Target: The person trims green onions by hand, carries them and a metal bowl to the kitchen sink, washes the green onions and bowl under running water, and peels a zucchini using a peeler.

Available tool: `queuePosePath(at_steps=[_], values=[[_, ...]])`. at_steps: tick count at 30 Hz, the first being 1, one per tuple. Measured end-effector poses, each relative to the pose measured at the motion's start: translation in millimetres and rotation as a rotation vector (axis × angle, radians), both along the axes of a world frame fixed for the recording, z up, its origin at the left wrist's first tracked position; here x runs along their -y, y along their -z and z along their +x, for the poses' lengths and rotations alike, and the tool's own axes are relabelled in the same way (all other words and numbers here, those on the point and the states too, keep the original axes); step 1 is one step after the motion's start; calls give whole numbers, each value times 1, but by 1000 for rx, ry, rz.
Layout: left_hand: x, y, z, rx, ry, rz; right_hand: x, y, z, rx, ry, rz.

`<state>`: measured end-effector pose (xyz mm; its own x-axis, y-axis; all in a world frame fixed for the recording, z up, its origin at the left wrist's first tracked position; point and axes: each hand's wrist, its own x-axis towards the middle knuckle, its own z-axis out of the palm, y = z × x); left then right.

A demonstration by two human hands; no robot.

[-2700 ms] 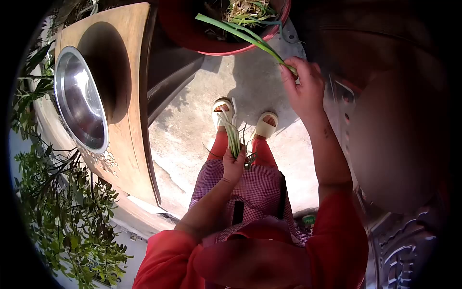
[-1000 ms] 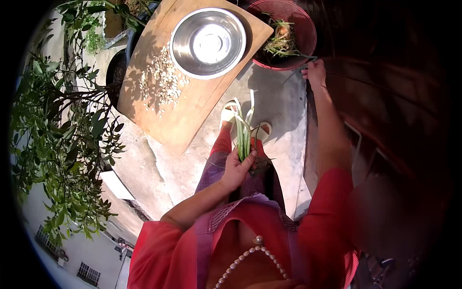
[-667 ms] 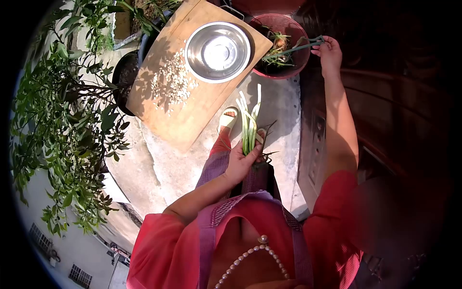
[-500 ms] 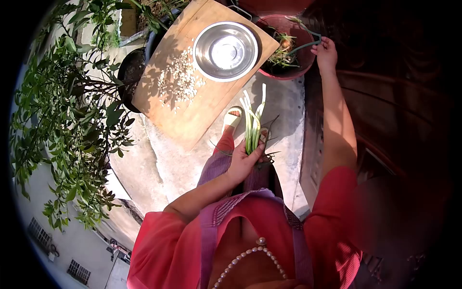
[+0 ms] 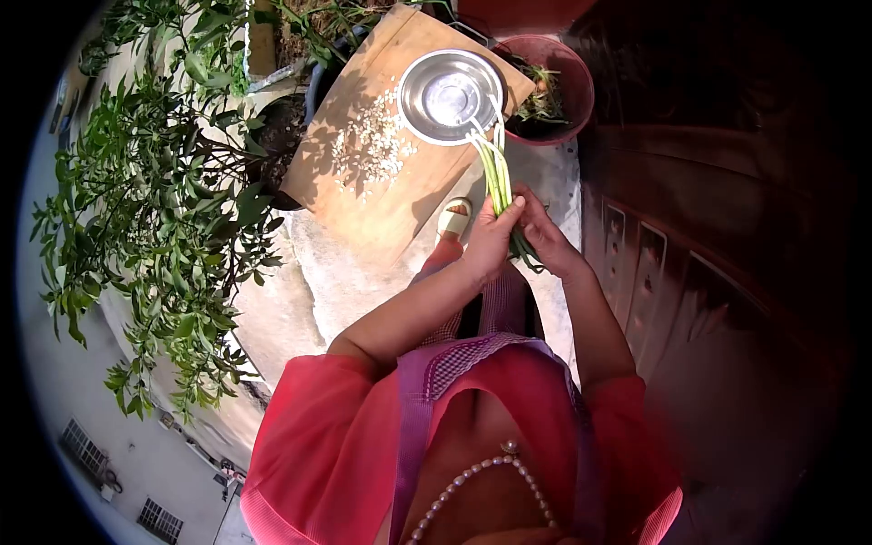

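Observation:
My left hand is closed round a bunch of green onions, whose white ends point away from me and overlap the near rim of a steel basin. Against the other side of the bunch is my right hand, its fingers pressed together at the stalks beside my left thumb. Dark green leaves hang out below the two hands. Whether the right fingers grip the stalks or only touch them is partly hidden.
The basin stands on a wooden board with pale seeds scattered beside it. Beyond the board's right corner is a red bucket holding plant scraps. A leafy tree fills the left side; dark reddish furniture is at the right.
My right hand has come back from the red bucket to the bunch and no longer holds the long leaf out there. My left hand has raised the onions toward the basin.

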<state>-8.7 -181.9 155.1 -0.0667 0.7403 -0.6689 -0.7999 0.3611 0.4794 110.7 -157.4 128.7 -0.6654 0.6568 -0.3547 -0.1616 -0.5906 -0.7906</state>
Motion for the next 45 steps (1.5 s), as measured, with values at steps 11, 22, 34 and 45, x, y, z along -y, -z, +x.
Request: queuePosePath(at_steps=[11, 22, 34, 45], values=[[-39, 93, -62, -28, 257, -251, 79, -43, 56, 494, 380, -95], [-78, 145, -99, -133, 33, -120, 214, -70, 149, 88, 970, 152], [385, 70, 173, -376, 1190, 37, 649, -131, 264, 201, 1582, 125], [578, 5, 470, -233, 2019, 429, 865, -136, 391, 508, 2272, 133]])
